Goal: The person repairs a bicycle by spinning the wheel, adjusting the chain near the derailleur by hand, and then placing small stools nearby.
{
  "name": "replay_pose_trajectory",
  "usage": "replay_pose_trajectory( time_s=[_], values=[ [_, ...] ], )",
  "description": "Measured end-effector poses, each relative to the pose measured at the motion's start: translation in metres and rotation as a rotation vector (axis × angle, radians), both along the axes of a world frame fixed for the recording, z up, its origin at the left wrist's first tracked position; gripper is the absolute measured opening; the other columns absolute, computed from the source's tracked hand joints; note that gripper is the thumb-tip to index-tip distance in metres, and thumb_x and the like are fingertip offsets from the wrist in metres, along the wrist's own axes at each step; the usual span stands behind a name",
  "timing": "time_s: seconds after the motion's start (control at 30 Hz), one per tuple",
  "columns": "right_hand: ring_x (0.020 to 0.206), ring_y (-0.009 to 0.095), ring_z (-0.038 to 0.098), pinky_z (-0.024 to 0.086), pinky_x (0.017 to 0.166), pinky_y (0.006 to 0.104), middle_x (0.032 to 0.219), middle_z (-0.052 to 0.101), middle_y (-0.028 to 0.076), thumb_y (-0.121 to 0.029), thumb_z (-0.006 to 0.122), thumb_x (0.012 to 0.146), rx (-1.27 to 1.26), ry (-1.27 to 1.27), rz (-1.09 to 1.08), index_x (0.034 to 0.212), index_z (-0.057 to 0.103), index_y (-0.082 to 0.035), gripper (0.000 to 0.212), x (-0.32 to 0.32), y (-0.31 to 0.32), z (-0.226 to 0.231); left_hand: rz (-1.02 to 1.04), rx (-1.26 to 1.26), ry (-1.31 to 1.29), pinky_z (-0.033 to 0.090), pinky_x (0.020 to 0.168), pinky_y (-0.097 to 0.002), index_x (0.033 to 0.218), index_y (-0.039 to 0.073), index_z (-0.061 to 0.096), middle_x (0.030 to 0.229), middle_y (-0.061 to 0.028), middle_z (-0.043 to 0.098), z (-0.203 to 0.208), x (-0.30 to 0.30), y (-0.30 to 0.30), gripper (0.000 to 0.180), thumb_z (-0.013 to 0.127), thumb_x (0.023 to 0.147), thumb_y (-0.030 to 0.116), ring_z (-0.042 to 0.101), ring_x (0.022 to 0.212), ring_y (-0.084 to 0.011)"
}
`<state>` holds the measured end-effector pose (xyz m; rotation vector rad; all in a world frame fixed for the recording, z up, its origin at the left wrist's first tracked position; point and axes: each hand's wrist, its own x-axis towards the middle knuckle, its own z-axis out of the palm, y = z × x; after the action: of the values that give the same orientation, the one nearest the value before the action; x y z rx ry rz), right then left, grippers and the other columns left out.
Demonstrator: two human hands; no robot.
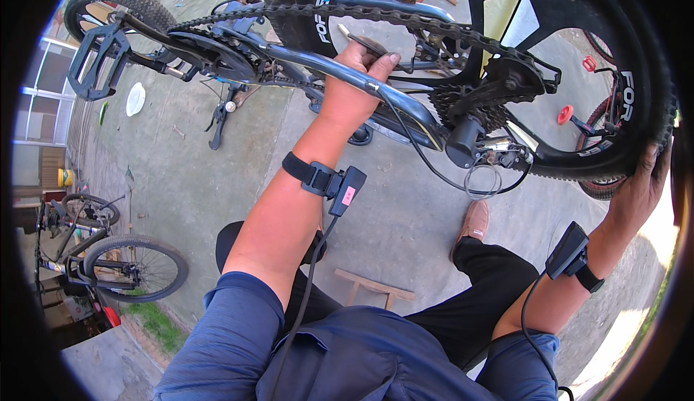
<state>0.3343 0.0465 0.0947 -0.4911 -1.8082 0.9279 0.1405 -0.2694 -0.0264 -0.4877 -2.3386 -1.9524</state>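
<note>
A bicycle with a blue frame tube (303, 58) is turned over in front of me, its rear wheel (557, 0) at the right. My left hand (356, 65) reaches past the tube, fingers curled around a slim dark rod with a pale tip (344, 31), whose kind I cannot make out. Above that hand runs the chain (361, 12), leading right to the rear sprockets (473, 105) and derailleur (517, 83). At the far right my right hand (640, 184) grips the rear tyre (643, 97), its fingers stretched along the tread.
A pedal and crank (100, 61) stick out at upper left. Loose cable loops (483, 180) hang below the rear hub. Another bicycle (134, 267) stands at lower left, and one with red parts (603, 123) is behind the wheel. A small wooden stool (372, 285) sits between my legs.
</note>
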Motion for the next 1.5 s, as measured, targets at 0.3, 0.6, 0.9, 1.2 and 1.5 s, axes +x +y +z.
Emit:
replay_pose_trajectory(
  time_s=[0.3,0.6,0.9,1.2,1.5],
  values=[
    [0.096,0.017,0.062,0.050,0.083,0.0259,0.110,0.063,0.011,-0.029,0.057,0.094,-0.004,-0.015,0.030,0.129,0.050,0.000,0.046,0.004,0.002,-0.001,-0.076,0.119,-0.198,0.048,0.057,-0.0246,0.093,-0.002,0.060,0.077,-0.0099,0.067,-0.001,-0.005,-0.006,0.019,0.067,0.085,0.014,0.060,0.065,-0.0102],
    [0.096,0.017,0.062,0.050,0.084,0.0257,0.109,0.063,0.011,-0.029,0.057,0.094,-0.002,0.015,0.020,0.129,0.050,-0.001,0.045,0.003,0.000,-0.001,-0.064,0.226,-0.341,0.050,0.064,-0.0253,0.096,-0.002,0.061,0.084,-0.0111,0.068,-0.015,-0.013,-0.008,0.019,0.068,0.085,0.013,0.063,0.073,-0.0127],
    [0.098,0.016,0.061,0.049,0.085,0.0254,0.112,0.063,0.011,-0.030,0.057,0.094,0.033,-0.030,-0.036,0.128,0.052,-0.001,0.045,0.004,0.002,-0.003,-0.061,0.111,-0.125,0.043,0.045,-0.0215,0.096,0.002,0.061,0.072,-0.0022,0.063,-0.006,-0.007,-0.001,0.017,0.069,0.084,0.012,0.053,0.052,-0.0062],
    [0.098,0.018,0.063,0.053,0.082,0.0253,0.110,0.063,0.014,-0.037,0.058,0.092,0.024,-0.017,-0.050,0.129,0.050,0.000,0.052,0.002,-0.002,-0.004,-0.051,0.101,-0.199,0.044,0.044,-0.0219,0.095,0.001,0.060,0.073,-0.0027,0.063,0.007,-0.011,0.002,0.019,0.069,0.084,0.014,0.053,0.051,-0.0070],
    [0.099,0.017,0.060,0.049,0.085,0.0261,0.113,0.062,0.011,-0.029,0.057,0.094,0.035,-0.020,-0.017,0.129,0.050,0.000,0.045,0.002,0.000,-0.003,-0.076,0.163,-0.265,0.049,0.049,-0.0255,0.091,-0.004,0.062,0.076,-0.0107,0.067,0.004,-0.010,0.002,0.025,0.063,0.088,0.021,0.061,0.060,-0.0118]
  ],
)
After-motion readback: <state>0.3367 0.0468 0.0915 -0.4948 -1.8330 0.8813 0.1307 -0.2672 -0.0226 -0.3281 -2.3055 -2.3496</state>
